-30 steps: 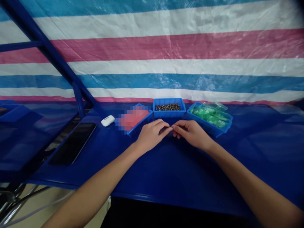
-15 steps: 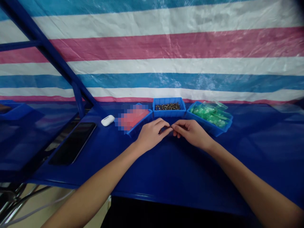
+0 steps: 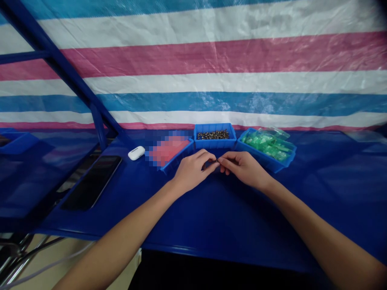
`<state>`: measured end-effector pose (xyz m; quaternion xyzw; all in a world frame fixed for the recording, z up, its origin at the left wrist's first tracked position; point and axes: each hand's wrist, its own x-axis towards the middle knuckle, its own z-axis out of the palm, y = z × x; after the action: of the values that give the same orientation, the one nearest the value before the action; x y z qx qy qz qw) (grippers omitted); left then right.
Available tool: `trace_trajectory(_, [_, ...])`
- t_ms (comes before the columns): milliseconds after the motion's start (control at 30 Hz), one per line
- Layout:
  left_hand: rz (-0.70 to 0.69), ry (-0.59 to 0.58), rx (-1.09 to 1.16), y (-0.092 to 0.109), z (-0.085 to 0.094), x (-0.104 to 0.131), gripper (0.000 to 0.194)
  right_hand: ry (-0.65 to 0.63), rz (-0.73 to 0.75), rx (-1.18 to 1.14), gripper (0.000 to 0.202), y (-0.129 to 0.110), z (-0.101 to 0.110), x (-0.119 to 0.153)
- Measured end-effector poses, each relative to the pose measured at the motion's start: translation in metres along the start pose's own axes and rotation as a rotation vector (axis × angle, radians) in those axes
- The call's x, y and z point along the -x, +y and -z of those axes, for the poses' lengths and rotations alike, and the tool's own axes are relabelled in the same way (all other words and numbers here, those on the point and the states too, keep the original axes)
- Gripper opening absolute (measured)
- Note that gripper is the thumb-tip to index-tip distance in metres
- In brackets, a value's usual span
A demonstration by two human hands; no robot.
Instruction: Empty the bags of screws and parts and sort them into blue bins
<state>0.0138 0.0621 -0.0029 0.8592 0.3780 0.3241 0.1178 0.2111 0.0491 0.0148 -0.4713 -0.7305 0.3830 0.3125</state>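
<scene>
My left hand (image 3: 193, 169) and my right hand (image 3: 238, 167) meet fingertip to fingertip over the blue table (image 3: 211, 225). Both are closed in a pinch. Between the fingertips is a tiny dark piece, mostly hidden and too small to name. Just behind my hands stands a blue bin (image 3: 215, 143) with many small dark metal parts (image 3: 213, 135) in it. A second blue bin (image 3: 178, 158), left of my left hand, holds red material that is partly pixelated. Beyond my right hand, a third blue bin (image 3: 266, 159) contains green pieces in clear plastic bags (image 3: 270, 143).
On the left lie a white earbud case (image 3: 136, 153) and a black phone (image 3: 92, 183). A blue metal frame (image 3: 60, 68) slants down at the left. Behind the bins hangs a striped plastic sheet (image 3: 217, 60). Another blue bin (image 3: 18, 141) sits at the far left.
My hands hold nearly the same pinch at the same place. The view has shifted very slightly; the bins, phone and case lie as before.
</scene>
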Motion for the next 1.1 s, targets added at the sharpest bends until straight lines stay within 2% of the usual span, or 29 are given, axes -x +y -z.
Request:
trace_trajectory(100, [-0.007, 0.006, -0.032, 0.0008, -0.0002, 0.0, 0.022, 0.003, -0.002, -0.001, 0.03, 0.0004, 0.0001, 0.0])
trace_trajectory(267, [0.018, 0.006, -0.006, -0.0002, -0.0012, 0.0004, 0.022, 0.002, -0.003, -0.015, 0.03, 0.0007, -0.0008, -0.0001])
trace_trajectory(467, [0.008, -0.004, 0.011, -0.0016, -0.0016, 0.0005, 0.011, -0.007, -0.002, -0.011, 0.029, 0.0012, -0.0007, 0.0003])
trace_trajectory(1100, [-0.04, 0.038, -0.055, -0.0004, -0.0012, 0.0002, 0.022, 0.007, 0.0, 0.0, 0.031, -0.0003, 0.0006, 0.0002])
